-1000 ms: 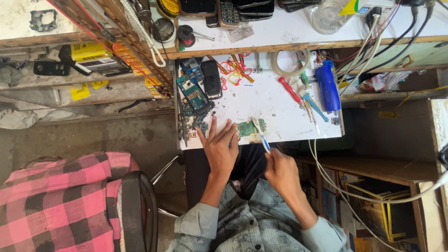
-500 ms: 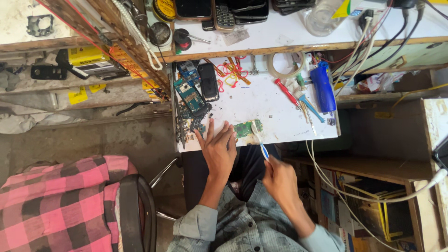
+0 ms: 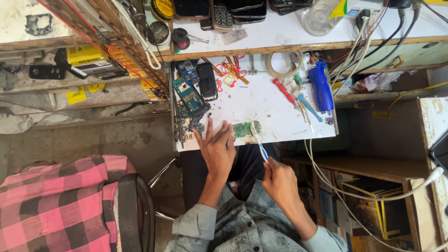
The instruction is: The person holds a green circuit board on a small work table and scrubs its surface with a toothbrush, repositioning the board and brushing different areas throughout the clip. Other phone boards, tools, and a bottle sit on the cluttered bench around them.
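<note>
right hand (image 3: 280, 182) dropped slightly off the bench (image 3: 261, 100), fist clamped on toothbrush (image 3: 258, 140), bristles on green circuit board (image 3: 245, 128). left hand (image 3: 218, 149) unchanged, fingers spread, pinning board.

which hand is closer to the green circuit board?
Left. The left hand lies flat with fingertips at the green circuit board; the right hand sits below it, reaching it only via the toothbrush.

yellow labelled box (image 3: 84, 55) on left shelf, round yellow tin (image 3: 163, 8) and dark phone screens (image 3: 191, 7) up top
</note>
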A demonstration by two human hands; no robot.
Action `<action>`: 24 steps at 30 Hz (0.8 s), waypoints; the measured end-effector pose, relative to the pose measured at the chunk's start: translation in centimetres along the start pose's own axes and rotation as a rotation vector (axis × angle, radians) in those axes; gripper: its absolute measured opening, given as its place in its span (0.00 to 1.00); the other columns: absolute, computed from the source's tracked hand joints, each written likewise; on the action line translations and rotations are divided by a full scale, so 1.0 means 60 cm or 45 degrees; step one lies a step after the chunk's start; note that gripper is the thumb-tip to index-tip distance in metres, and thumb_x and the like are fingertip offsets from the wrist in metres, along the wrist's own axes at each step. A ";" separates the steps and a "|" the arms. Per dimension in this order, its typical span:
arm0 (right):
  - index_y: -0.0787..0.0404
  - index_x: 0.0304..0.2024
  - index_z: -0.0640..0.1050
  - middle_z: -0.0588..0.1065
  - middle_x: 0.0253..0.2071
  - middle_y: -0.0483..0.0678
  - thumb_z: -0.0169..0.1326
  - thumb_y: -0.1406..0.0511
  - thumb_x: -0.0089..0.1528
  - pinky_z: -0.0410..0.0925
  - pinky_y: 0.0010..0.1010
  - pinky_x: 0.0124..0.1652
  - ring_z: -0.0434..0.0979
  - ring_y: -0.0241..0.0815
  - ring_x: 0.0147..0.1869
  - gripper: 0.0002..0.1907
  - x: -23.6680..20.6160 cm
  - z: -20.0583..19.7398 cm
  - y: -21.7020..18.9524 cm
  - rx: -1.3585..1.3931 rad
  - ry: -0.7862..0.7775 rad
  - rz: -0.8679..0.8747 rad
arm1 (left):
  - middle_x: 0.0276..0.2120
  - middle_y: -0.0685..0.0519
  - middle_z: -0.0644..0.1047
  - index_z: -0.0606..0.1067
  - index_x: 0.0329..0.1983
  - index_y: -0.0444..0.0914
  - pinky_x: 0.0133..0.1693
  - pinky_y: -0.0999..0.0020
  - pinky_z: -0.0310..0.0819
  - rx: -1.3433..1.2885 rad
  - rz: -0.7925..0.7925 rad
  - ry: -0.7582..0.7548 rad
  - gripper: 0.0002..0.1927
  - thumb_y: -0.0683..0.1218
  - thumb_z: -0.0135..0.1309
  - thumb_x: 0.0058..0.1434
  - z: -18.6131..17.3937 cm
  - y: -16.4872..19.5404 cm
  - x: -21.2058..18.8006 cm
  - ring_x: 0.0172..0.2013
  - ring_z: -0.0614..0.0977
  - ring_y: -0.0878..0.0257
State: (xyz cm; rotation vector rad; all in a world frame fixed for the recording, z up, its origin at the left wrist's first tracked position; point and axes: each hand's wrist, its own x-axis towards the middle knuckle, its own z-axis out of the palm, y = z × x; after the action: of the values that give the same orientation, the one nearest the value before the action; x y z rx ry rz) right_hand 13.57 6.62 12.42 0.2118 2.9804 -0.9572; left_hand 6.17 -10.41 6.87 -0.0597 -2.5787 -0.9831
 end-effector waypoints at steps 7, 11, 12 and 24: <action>0.67 0.32 0.75 0.74 0.25 0.62 0.53 0.67 0.64 0.65 0.54 0.30 0.76 0.68 0.33 0.08 0.060 0.017 -0.012 -0.013 0.024 -0.020 | 0.50 0.54 0.83 0.84 0.46 0.41 0.70 0.31 0.35 -0.009 -0.017 -0.007 0.10 0.45 0.60 0.63 0.000 0.002 0.001 0.69 0.69 0.48; 0.66 0.33 0.77 0.75 0.27 0.62 0.53 0.67 0.64 0.66 0.54 0.30 0.76 0.67 0.33 0.07 0.026 0.009 -0.006 -0.035 0.026 -0.001 | 0.50 0.54 0.83 0.84 0.47 0.40 0.70 0.31 0.35 -0.012 -0.019 -0.006 0.10 0.45 0.59 0.63 -0.002 0.003 -0.001 0.69 0.69 0.47; 0.66 0.35 0.78 0.75 0.27 0.62 0.54 0.67 0.63 0.67 0.54 0.30 0.77 0.67 0.33 0.07 0.012 0.005 -0.003 -0.040 0.034 -0.007 | 0.50 0.54 0.83 0.84 0.47 0.40 0.70 0.31 0.35 -0.015 -0.017 -0.005 0.10 0.44 0.59 0.63 -0.002 0.003 -0.002 0.69 0.69 0.47; 0.67 0.38 0.78 0.76 0.28 0.63 0.53 0.67 0.63 0.67 0.54 0.30 0.77 0.68 0.34 0.07 0.042 0.015 0.001 -0.070 0.052 -0.022 | 0.50 0.54 0.83 0.84 0.47 0.39 0.70 0.30 0.36 0.015 -0.019 -0.004 0.10 0.44 0.59 0.63 0.004 0.002 -0.002 0.69 0.69 0.46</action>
State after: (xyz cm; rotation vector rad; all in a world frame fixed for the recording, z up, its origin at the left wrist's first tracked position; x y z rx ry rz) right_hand 11.07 6.47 11.52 0.2080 3.0456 -0.8817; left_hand 6.22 -10.14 6.73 -0.0382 -2.5910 -0.9737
